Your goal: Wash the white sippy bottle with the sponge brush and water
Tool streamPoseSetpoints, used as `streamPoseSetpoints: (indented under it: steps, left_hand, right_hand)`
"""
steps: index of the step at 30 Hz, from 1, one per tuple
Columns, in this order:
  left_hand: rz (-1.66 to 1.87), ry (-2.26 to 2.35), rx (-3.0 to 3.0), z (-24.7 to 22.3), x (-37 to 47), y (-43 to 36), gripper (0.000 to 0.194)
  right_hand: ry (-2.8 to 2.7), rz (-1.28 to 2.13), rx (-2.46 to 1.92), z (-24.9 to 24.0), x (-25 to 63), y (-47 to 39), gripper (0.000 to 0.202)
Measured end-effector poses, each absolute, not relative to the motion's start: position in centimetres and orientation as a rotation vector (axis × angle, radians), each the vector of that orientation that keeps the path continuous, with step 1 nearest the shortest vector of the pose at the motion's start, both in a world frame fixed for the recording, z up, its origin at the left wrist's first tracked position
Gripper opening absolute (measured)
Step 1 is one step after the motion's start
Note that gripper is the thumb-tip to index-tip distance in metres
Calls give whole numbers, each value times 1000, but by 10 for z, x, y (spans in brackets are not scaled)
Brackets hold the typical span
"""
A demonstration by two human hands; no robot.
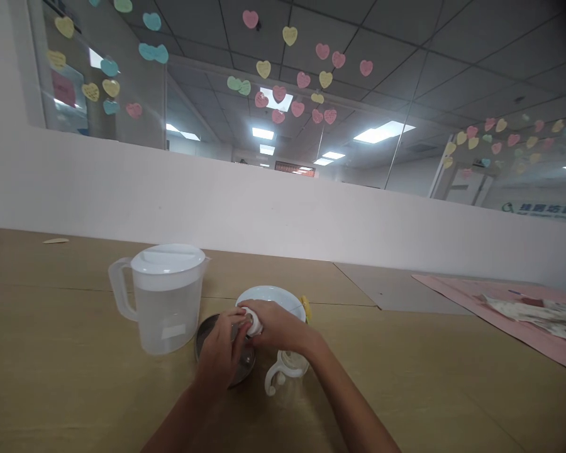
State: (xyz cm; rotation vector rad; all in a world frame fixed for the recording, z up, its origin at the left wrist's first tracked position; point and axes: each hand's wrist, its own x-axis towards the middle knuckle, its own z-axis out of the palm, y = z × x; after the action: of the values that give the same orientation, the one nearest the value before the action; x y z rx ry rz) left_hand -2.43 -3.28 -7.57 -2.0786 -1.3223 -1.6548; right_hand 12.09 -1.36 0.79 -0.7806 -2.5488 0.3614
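My left hand (219, 347) and my right hand (276, 324) meet in front of me, closed around a small white rounded thing (253, 322). It has a darker spot on the side facing me; its kind I cannot make out. Beneath my left hand is a round metal bowl (243, 370), partly covered by the hand. Behind my right hand stands a white bowl (268, 293), with something yellow (306, 308) at its right edge. Below my right wrist is a clear cup (295, 387) with a white plastic piece with a curved handle (270, 380) on top.
A translucent lidded pitcher (167, 314) stands left of the bowls, its handle to the left. A flat pale strip (55, 240) lies at the back left. On the right, a pink cloth (457, 290) with crumpled material overlaps a grey sheet (387, 289). A white wall (264, 217) bounds the table behind.
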Motion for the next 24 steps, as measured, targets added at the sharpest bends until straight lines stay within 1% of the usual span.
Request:
streamPoseSetpoints:
  steps: [2, 4, 7, 11, 14, 18, 21, 24]
  left_hand:
    - [-1746, -1366, -2073, -73, -23, -36, 18]
    - [-1869, -1451, -2049, -69, -23, -39, 19]
    - [-2095, -1584, -2028, -61, -22, -43, 24]
    - [-2501, -1643, -2073, -56, -22, -43, 29]
    - [-2665, -1639, -2110, -55, -22, -40, 30]
    - [-2562, -1610, -2164, -57, -21, -39, 30]
    - [-2382, -1566, -2212, -60, -19, -40, 28]
    - [-2179, -1544, -2223, -65, -17, -41, 25]
  right_hand:
    - [-2561, 317, -780, 5, 114, -12, 24]
    - [-2555, 353, -780, 4, 114, -11, 22]
    - [-2542, 470, -728, 8, 122, -10, 32]
    - [-2561, 603, -646, 12, 129, -10, 44]
    - [-2533, 566, -656, 9, 127, -8, 45]
    - [-2463, 261, -735, 0, 117, -4, 36]
    - [-2431, -49, -861, -6, 112, -2, 32]
    - [-2405, -269, -960, -8, 112, 0, 26]
